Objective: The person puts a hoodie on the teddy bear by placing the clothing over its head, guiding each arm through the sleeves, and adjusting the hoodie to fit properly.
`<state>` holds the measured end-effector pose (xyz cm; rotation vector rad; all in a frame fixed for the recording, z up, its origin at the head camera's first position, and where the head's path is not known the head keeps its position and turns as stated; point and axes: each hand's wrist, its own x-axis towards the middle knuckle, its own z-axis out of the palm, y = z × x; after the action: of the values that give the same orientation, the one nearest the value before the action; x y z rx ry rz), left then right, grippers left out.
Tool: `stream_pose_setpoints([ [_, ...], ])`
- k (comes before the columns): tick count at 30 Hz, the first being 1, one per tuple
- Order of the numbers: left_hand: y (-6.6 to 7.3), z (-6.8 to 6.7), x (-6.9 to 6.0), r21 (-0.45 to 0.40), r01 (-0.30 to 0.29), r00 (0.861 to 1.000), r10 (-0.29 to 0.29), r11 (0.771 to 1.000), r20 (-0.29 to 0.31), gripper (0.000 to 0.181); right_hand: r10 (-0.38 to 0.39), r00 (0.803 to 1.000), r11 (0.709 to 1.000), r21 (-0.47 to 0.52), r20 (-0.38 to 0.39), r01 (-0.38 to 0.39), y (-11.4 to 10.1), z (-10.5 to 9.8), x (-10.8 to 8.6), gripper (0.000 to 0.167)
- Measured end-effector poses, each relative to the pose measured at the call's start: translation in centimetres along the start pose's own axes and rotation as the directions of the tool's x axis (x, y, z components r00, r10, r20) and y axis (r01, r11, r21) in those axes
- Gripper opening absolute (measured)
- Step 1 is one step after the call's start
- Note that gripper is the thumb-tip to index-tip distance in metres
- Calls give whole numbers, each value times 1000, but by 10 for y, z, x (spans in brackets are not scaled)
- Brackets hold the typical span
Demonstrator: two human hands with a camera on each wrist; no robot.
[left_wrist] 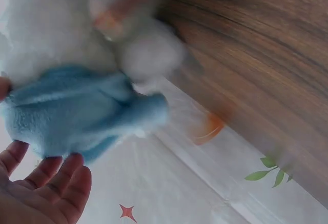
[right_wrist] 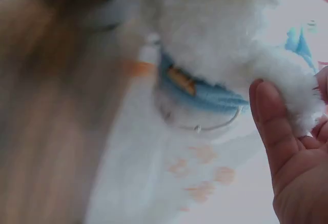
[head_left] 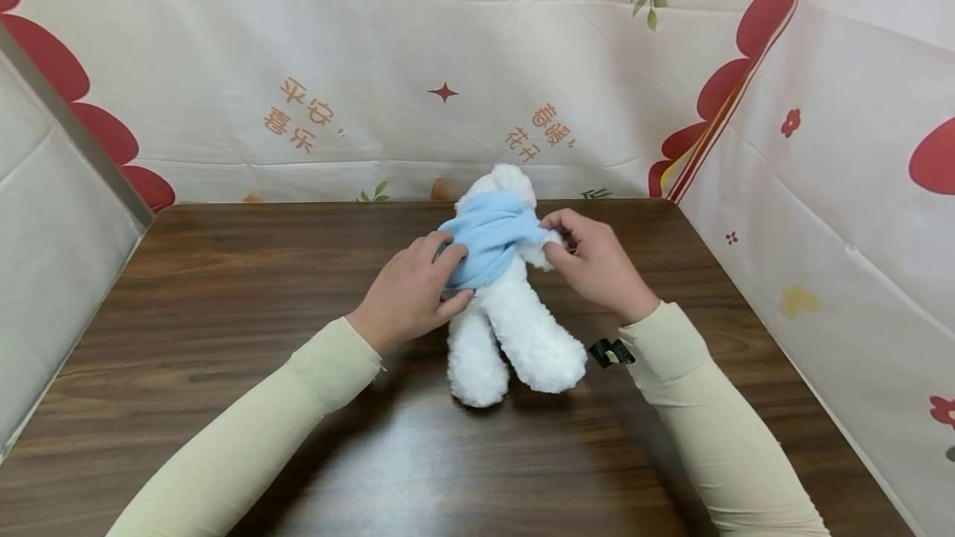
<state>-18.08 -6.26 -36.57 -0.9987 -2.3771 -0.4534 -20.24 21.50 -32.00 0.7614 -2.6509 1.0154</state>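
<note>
A white plush toy (head_left: 533,330) in a light blue garment (head_left: 485,230) is between the two hands in the head view, its legs pointing toward the person. My left hand (head_left: 410,292) grips the blue cloth at the toy's left side. In the left wrist view, that hand's fingers (left_wrist: 72,183) lie along the edge of the blue garment (left_wrist: 77,106). My right hand (head_left: 600,259) pinches the toy's white furry arm, which pokes out of the blue sleeve. The right wrist view shows this arm (right_wrist: 289,83) between thumb and fingers. The toy's face is hidden in the head view.
A dark wooden table (head_left: 246,288) lies under the toy. White printed cloth (head_left: 373,40) hangs behind it, with another printed sheet (head_left: 850,189) along the right side. A small black item (head_left: 612,352) is beside the right sleeve cuff.
</note>
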Motion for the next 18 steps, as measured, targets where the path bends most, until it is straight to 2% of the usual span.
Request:
stream_pose_setpoints([
  [3,0,0,1,-33,18,999,-17,999,28,46,-45,999,999,17,9,45,-14,-15,2,17],
  [6,-1,1,0,-43,43,994,-38,998,101,45,-95,995,995,15,36,94,-23,-18,4,17],
  [8,-2,1,-2,-52,74,992,-68,996,111,39,-126,990,992,21,60,125,-25,-12,6,17],
  [10,-5,0,-2,-79,111,992,-105,991,76,34,-154,984,988,33,91,151,-24,0,7,18],
  [13,-7,-2,-1,-147,152,988,-150,977,22,39,-184,972,981,93,150,171,-22,19,8,21],
  [15,-8,-2,-1,-171,165,986,-160,971,40,50,-198,963,973,159,185,170,-20,29,9,23],
  [18,-9,-1,-2,-183,204,976,-185,962,116,65,-193,961,960,241,198,144,-17,35,9,22],
])
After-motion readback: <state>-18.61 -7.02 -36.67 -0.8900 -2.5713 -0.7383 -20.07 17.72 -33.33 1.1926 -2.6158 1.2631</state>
